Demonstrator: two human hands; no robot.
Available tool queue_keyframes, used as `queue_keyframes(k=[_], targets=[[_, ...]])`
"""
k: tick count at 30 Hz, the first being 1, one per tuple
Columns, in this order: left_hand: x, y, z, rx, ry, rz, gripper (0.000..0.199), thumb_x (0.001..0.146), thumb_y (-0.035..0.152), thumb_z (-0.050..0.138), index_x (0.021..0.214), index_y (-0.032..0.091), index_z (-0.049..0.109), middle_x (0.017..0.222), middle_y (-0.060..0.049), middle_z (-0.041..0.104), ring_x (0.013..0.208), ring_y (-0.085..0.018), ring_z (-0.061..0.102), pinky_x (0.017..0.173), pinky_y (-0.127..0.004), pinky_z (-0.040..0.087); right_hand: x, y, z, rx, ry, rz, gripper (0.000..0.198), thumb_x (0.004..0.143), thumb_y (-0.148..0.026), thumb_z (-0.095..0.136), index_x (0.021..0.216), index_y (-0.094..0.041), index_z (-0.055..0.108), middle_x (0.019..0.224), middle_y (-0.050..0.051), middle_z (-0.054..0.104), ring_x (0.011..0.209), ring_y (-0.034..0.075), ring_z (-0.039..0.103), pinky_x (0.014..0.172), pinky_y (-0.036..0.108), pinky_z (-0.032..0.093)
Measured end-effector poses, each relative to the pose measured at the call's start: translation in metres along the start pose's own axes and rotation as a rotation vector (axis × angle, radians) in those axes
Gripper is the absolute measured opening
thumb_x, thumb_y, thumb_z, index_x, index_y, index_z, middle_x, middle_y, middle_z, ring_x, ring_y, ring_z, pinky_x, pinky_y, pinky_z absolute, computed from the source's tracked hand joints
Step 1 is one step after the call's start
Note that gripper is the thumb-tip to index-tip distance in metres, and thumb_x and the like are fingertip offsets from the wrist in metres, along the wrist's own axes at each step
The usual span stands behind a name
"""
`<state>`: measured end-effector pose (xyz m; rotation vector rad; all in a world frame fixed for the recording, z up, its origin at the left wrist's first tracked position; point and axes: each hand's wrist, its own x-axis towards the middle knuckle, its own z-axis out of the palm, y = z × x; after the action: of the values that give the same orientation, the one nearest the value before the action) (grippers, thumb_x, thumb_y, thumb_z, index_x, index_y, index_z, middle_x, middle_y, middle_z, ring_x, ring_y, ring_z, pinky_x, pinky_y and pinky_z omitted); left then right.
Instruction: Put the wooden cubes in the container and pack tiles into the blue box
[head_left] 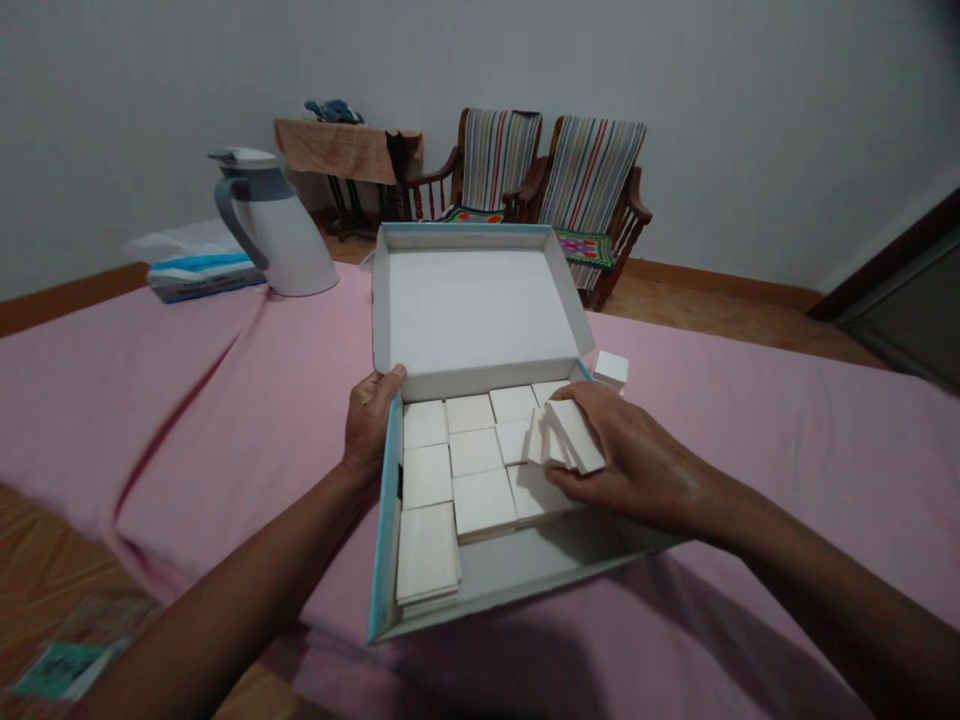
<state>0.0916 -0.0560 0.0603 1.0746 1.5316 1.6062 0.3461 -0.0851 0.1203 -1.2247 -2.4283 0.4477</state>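
Note:
An opened light-blue cardboard box (386,560) rests near the front edge of the pink-covered table, its white-lined lid (469,310) tilted up at the back. Rows of pale square wooden tiles (480,500) lie in stacks inside it, with bare box floor along the front right. My left hand (369,420) grips the box's left wall, thumb over the rim. Above the right part of the box, my right hand (637,455) is closed around several pale wooden tiles (574,437), tilted and slightly fanned. A small stack of tiles (611,369) stands just outside the box, partly behind my right hand.
A white and grey jug (289,235) stands at the back left beside a blue and white plastic pack (206,278). Beyond the pink cloth (750,430) are two wooden armchairs (592,190) and a small cloth-covered table (337,150). A plastic packet (64,665) lies at lower left.

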Motion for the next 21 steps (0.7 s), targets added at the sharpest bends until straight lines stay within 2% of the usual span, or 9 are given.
queue_keyframes(k=[5,10,16,21], targets=[[0.001,-0.001,0.002,0.008,0.018,-0.001,0.025,0.072,0.034,0.055,0.055,0.02,0.043,0.05,0.004,0.042,0.05,-0.012,0.043,0.047,-0.023,0.037,-0.002,0.003,-0.014,-0.072,0.048,0.019,0.039,0.072,-0.03,0.065,0.106,-0.019,0.05,0.091,0.006,0.061,0.079,0.021,0.059,0.065,0.03,0.045],[0.002,-0.002,0.004,0.012,0.01,-0.007,0.022,0.075,0.034,0.051,0.059,0.02,0.048,0.053,0.002,0.047,0.053,-0.013,0.046,0.048,-0.024,0.04,-0.003,0.01,-0.018,-0.072,0.014,-0.005,0.044,0.072,-0.031,0.066,0.111,-0.019,0.05,0.095,0.006,0.062,0.077,0.02,0.059,0.064,0.03,0.045],[0.001,0.005,0.007,0.099,0.044,-0.027,0.023,0.077,0.034,0.05,0.058,0.021,0.047,0.055,0.001,0.051,0.063,-0.017,0.055,0.057,-0.025,0.045,-0.002,0.006,-0.021,0.029,-0.211,-0.071,0.039,0.072,-0.031,0.067,0.107,-0.021,0.052,0.097,0.006,0.061,0.082,0.019,0.058,0.067,0.028,0.046],[0.0,0.005,0.007,0.034,0.018,-0.079,0.02,0.077,0.033,0.05,0.062,0.02,0.05,0.058,0.002,0.053,0.058,-0.015,0.053,0.054,-0.025,0.044,0.009,0.007,-0.016,0.035,-0.354,-0.148,0.044,0.071,-0.026,0.066,0.112,-0.021,0.05,0.103,0.008,0.059,0.092,0.022,0.055,0.075,0.031,0.046]])
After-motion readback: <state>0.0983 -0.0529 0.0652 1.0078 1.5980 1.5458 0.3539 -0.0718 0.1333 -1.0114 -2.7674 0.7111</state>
